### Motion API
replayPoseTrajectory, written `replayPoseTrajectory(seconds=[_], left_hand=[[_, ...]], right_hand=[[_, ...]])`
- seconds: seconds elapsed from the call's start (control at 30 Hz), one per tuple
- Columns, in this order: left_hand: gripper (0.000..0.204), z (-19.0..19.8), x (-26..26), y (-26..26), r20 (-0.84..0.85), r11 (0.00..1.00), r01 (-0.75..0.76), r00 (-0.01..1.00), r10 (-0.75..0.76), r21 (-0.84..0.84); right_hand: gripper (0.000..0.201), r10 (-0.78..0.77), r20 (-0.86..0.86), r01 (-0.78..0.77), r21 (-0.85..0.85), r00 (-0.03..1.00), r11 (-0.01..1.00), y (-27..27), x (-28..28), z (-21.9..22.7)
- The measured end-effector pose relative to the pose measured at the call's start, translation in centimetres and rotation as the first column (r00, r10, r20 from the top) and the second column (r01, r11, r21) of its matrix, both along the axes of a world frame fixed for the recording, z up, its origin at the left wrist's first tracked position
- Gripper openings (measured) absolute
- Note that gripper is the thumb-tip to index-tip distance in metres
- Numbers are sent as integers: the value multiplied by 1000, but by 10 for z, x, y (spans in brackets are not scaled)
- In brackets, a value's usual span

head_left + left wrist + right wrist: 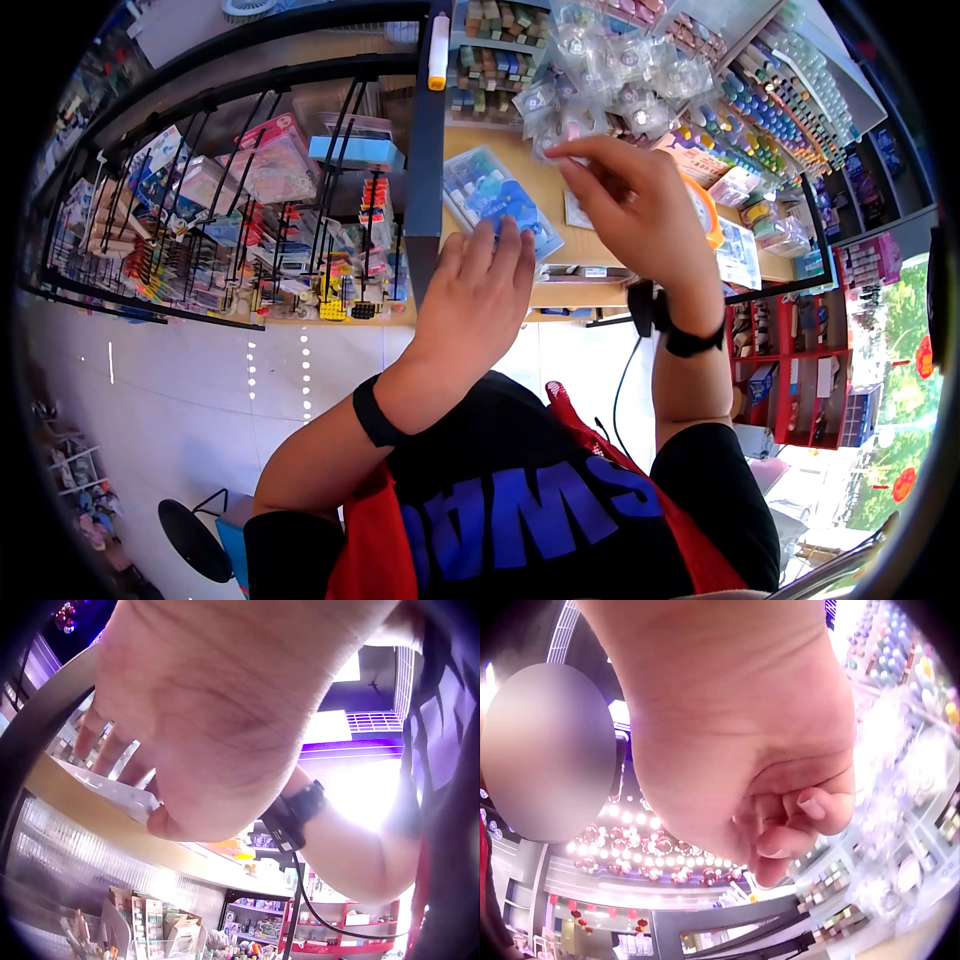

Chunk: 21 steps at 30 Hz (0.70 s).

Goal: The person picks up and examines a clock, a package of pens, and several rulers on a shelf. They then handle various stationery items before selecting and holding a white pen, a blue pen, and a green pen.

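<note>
On the wooden counter lies a clear plastic case (463,182) with blue and white contents. The fingers of my left hand (478,295) rest, fairly straight, on its near end over a blue piece. In the left wrist view, the left hand (202,727) spreads its fingers over the case (124,793), thumb by its edge. My right hand (645,215) is raised to the right of the case, index finger and thumb tips close together before a pile of clear packets (620,80). In the right wrist view its other fingers (780,840) curl; I cannot tell whether anything thin is pinched.
An orange ring-shaped thing (703,210) stands behind the right hand. Racks of markers (775,105) line the back right. Left of a dark post (428,150), hooks carry packaged goods (275,160). A white-and-orange marker (438,52) lies on the frame.
</note>
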<state>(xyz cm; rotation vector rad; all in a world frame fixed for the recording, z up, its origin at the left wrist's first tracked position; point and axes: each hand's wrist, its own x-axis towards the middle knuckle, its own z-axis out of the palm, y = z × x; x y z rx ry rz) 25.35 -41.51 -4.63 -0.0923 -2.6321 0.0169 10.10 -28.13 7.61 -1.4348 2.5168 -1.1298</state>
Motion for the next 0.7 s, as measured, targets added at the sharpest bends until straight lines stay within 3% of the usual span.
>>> replayPoseTrajectory(seconds=[0.23, 0.3, 0.37, 0.43, 0.5, 0.57, 0.6, 0.63, 0.7], left_hand=[[48, 20, 0, 14, 115, 985, -112, 985, 128, -132], [50, 19, -4, 18, 131, 975, -136, 978, 160, -176], [51, 17, -8, 23, 152, 964, -149, 971, 185, -221], [52, 18, -14, 27, 165, 946, -219, 951, 262, -241], [53, 27, -18, 30, 165, 940, -222, 949, 270, -260], [53, 28, -20, 32, 163, 935, -227, 947, 277, -273], [54, 25, -21, 31, 173, 923, -252, 935, 310, -292], [55, 24, -23, 30, 176, 909, -279, 922, 343, -311], [55, 27, -23, 30, 211, 896, -286, 905, 369, -341]], right_hand=[[11, -33, 131, 64, -238, 991, 969, 107, 22, -18], [7, 57, 217, 36, -402, 975, 915, 125, 30, -18], [7, 335, 169, -129, -695, 927, 708, 132, 34, -17], [15, 755, 161, -413, -756, 635, 509, 144, 23, 7], [23, 810, 202, -394, -792, 550, 466, 150, 37, 25], [52, 890, 74, -399, -875, 451, 275, 149, 36, 22], [63, 924, 66, -481, -839, 376, 255, 157, 29, 25], [63, 923, 63, -475, -843, 380, 253, 157, 25, 22], [73, 980, 10, -431, -897, 198, 96, 154, 18, 14]])
